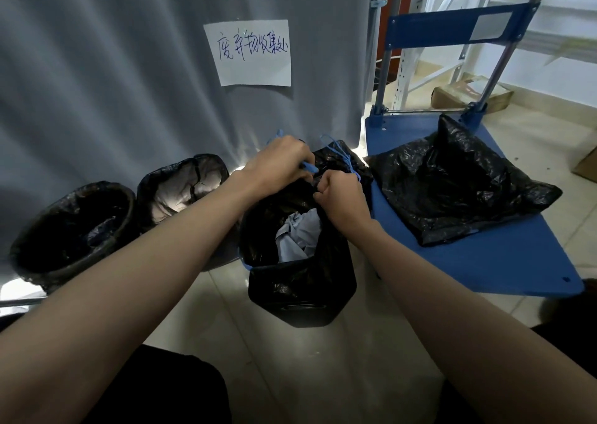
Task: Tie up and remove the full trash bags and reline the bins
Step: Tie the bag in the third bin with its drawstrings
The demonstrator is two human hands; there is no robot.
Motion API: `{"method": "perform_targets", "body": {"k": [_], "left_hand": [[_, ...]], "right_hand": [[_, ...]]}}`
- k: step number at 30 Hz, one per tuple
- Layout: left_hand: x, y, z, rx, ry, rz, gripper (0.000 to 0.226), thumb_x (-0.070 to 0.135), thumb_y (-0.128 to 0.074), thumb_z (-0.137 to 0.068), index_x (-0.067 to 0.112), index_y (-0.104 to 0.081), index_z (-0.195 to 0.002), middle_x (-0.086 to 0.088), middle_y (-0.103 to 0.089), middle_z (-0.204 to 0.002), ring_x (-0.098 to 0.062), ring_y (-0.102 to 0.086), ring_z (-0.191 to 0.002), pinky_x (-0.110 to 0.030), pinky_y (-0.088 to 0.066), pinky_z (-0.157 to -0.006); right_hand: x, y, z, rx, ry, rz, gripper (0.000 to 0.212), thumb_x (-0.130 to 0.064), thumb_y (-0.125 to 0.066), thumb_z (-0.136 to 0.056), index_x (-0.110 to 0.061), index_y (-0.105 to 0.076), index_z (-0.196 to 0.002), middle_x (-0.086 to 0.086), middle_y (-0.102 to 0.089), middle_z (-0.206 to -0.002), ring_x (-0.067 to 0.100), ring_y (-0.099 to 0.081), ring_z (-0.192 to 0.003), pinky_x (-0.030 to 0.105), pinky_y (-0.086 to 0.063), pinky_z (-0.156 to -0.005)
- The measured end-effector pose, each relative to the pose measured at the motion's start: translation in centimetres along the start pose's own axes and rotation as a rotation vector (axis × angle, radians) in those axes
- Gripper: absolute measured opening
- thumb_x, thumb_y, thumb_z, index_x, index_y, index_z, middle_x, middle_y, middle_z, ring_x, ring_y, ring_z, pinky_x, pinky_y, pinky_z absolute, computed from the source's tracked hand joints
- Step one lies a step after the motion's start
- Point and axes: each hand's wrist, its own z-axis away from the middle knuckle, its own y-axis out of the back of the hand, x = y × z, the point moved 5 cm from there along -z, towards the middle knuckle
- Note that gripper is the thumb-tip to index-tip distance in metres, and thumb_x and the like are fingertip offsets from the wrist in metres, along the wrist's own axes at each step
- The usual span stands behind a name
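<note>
Two bare forearms reach forward from the bottom edge toward three bins standing in a row on a tiled floor, against a grey curtain.

Judging by the row, the work is partly done. Left bin (69, 230) and middle bin (184, 188) each hold a black liner with nothing showing inside; they look relined. Right bin (300, 281), nearest, has its full bag (290, 207) inside — top part-gathered, crumpled paper (298, 236) showing through the gap. To the right, a black bag (452, 184) lies on the blue cart (484, 262), near its back edge; whether it is a tied full one cannot be told. Left to do, it seems: knot this bag, lift it out, fit a liner.

Left hand (279, 165) is clenched round a blue drawstring (307, 166) above the bag's far rim. Right hand (339, 197), just beside it, is fisted on the gathered plastic and a second blue cord (339, 154) looping up behind — both hands grasping, neither released.
</note>
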Motion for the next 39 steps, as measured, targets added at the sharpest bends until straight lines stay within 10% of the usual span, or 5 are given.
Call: {"method": "perform_targets", "body": {"k": [8, 14, 19, 25, 39], "left_hand": [[-0.9, -0.6, 1.4, 0.100, 0.080, 0.005, 0.009, 0.011, -0.070, -0.082, 0.008, -0.069, -0.090, -0.006, -0.066, -0.094, -0.027, -0.062, -0.091, -0.043, -0.048, -0.081], [-4.7, 0.2, 5.1, 0.046, 0.286, 0.224, 0.062, 0.021, -0.087, -0.068, 0.017, -0.051, -0.119, 0.003, -0.059, -0.110, -0.015, -0.054, -0.083, -0.029, -0.043, -0.081], [-4.1, 1.3, 9.4, -0.294, 0.157, 0.260, 0.027, 0.029, -0.087, -0.068, 0.030, -0.070, -0.087, 0.009, -0.067, -0.084, 0.002, -0.059, -0.068, -0.017, -0.045, -0.066], [-0.7, -0.1, 12.7, -0.538, -0.003, -0.002, 0.049, 0.042, -0.091, -0.051, 0.038, -0.067, -0.094, 0.014, -0.046, -0.095, -0.002, -0.047, -0.083, -0.019, -0.043, -0.068], [-0.7, 3.1, 11.5, 0.013, 0.155, 0.399, 0.017, 0.024, -0.087, -0.068, 0.014, -0.076, -0.075, 0.000, -0.070, -0.072, -0.005, -0.057, -0.061, -0.020, -0.043, -0.061]], "right_hand": [[0.2, 0.1, 0.4, -0.051, -0.080, 0.068, 0.005, -0.004, -0.060, -0.086, -0.007, -0.060, -0.082, 0.015, -0.064, -0.096, 0.033, -0.061, -0.089, 0.040, -0.053, -0.077], [-0.4, 1.0, 2.1, -0.051, -0.092, 0.063, 0.025, -0.011, -0.069, -0.084, -0.010, -0.044, -0.090, 0.011, -0.054, -0.091, 0.030, -0.052, -0.079, 0.036, -0.041, -0.065], [-1.5, 0.5, 3.7, -0.213, -0.099, 0.141, 0.010, -0.005, -0.062, -0.083, 0.001, -0.060, -0.091, 0.018, -0.063, -0.096, 0.035, -0.060, -0.090, 0.046, -0.054, -0.080], [-3.9, -0.3, 5.8, -0.297, -0.039, 0.186, 0.018, -0.009, -0.048, -0.088, -0.009, -0.054, -0.071, 0.015, -0.057, -0.083, 0.031, -0.054, -0.076, 0.034, -0.045, -0.067], [-7.7, 1.8, 6.9, -0.409, 0.040, -0.277, 0.022, -0.021, -0.062, -0.086, -0.003, -0.071, -0.078, 0.025, -0.069, -0.073, 0.026, -0.061, -0.057, 0.046, -0.058, -0.063]]}}
